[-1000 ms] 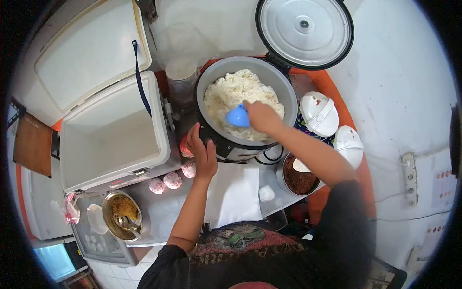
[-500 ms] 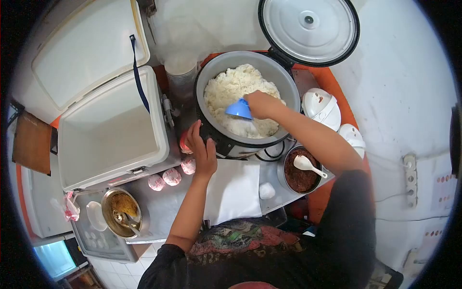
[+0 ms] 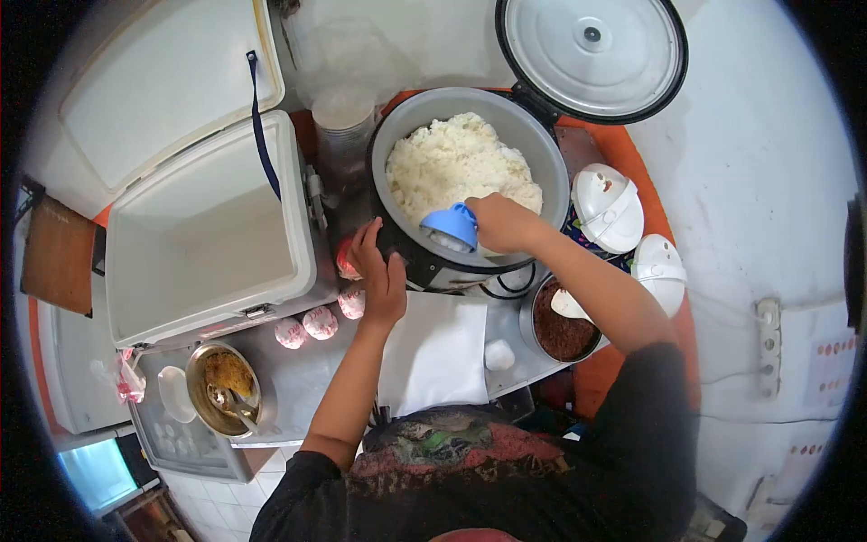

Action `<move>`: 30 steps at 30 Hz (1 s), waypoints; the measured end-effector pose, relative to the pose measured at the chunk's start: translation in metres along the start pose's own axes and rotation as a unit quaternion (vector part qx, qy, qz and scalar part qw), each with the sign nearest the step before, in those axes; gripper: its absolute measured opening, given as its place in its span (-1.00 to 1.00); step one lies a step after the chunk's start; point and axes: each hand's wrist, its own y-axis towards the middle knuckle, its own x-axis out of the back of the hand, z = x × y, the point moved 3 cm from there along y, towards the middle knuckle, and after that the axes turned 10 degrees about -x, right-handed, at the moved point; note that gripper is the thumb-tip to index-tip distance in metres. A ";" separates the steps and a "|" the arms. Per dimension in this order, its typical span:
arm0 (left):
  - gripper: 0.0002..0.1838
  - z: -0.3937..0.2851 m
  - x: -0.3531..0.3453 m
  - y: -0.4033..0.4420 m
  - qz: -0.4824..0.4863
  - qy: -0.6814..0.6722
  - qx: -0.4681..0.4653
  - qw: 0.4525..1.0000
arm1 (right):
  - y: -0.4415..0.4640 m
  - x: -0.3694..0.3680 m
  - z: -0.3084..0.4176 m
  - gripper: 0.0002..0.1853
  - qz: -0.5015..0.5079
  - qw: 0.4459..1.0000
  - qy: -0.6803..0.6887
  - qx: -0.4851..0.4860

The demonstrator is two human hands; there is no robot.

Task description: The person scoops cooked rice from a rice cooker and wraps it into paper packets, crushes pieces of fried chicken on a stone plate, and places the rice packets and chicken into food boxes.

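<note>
Rice (image 3: 461, 163) is lying heaped in the grey pot (image 3: 556, 194) of the cooker, whose round lid (image 3: 591, 59) is standing raised behind. Right hand (image 3: 508, 223): gripping a blue scoop (image 3: 449, 225) by its handle, fingers wrapped around it. The scoop is hanging tilted over the front of the pot, white grains showing in its mouth; I am not able to tell whether it is touching the rim. Left hand (image 3: 383, 282): fingers extended, thumb spread apart, grip wide, nothing visible in it. It is hovering or resting by the cooker's front left side; contact is not showing clearly from where I am standing. Pink-and-white bundles (image 3: 321, 322) are sitting left of that wrist. White sheets (image 3: 438, 352) are lying on the counter (image 3: 298, 397) below the cooker, a white lump (image 3: 498, 355) just beside them. Farther right, a white spoon (image 3: 568, 305) is resting in a pan of dark brown food (image 3: 562, 332).
</note>
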 end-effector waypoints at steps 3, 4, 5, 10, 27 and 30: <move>-0.39 0.002 -0.002 0.004 -0.007 -0.020 -0.007 1.000 | -0.003 0.001 0.003 -0.70 -0.005 1.000 0.020 0.017; -0.39 0.002 -0.002 0.003 -0.008 -0.012 -0.007 1.000 | -0.003 0.000 0.002 -0.69 -0.008 0.998 0.041 0.040; -0.39 0.003 -0.002 0.001 -0.009 -0.005 -0.008 1.000 | -0.005 0.002 0.005 -0.68 -0.011 0.996 0.064 0.063; -0.37 0.004 -0.004 0.000 -0.007 -0.015 0.000 1.000 | 0.020 -0.009 0.011 -0.82 0.162 0.935 0.301 -0.099; -0.27 0.038 0.014 -0.177 0.278 0.037 -0.039 0.959 | -0.125 -0.023 0.007 -0.89 0.284 0.632 0.710 -0.126; 0.02 0.045 0.015 -0.203 0.381 0.033 -0.038 0.923 | -0.174 -0.105 0.022 -0.87 0.398 0.583 0.680 -0.201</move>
